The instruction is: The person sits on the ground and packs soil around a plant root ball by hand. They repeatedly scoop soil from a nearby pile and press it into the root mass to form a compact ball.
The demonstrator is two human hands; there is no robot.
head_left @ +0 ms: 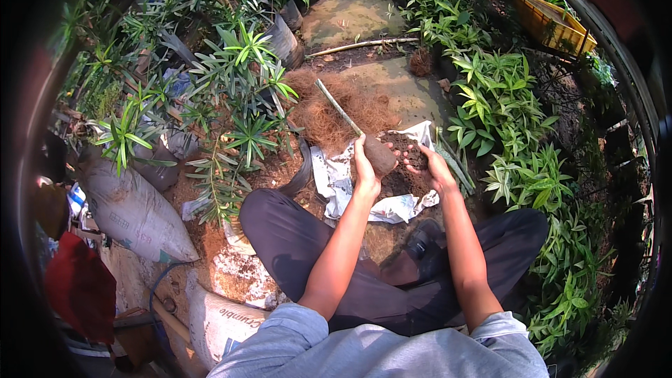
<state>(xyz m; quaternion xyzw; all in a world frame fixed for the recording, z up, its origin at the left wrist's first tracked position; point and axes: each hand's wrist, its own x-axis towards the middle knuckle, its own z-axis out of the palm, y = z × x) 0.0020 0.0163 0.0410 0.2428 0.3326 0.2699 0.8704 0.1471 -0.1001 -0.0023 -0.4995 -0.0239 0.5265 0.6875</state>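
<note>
My left hand (364,168) is wrapped around a brown, rounded soil ball (380,157). A pale green-grey stem cutting (338,106) rises out of that ball and leans toward the far left. Close beside it, my right hand (435,168) is cupped, with dark loose soil (416,159) on its palm and fingers. Beneath both hands a white plastic sack (337,183) is spread on the ground with more dark soil on it. Just beyond lies a heap of reddish-brown coconut fibre (325,108). Green stems (456,166) lie at the sack's right edge.
Leafy potted plants (245,126) crowd the left side, and a row of green seedlings (521,168) lines the right. Filled sacks (143,213) lie at the left. A yellow crate (553,22) stands far right. A thin stick (364,45) crosses the path.
</note>
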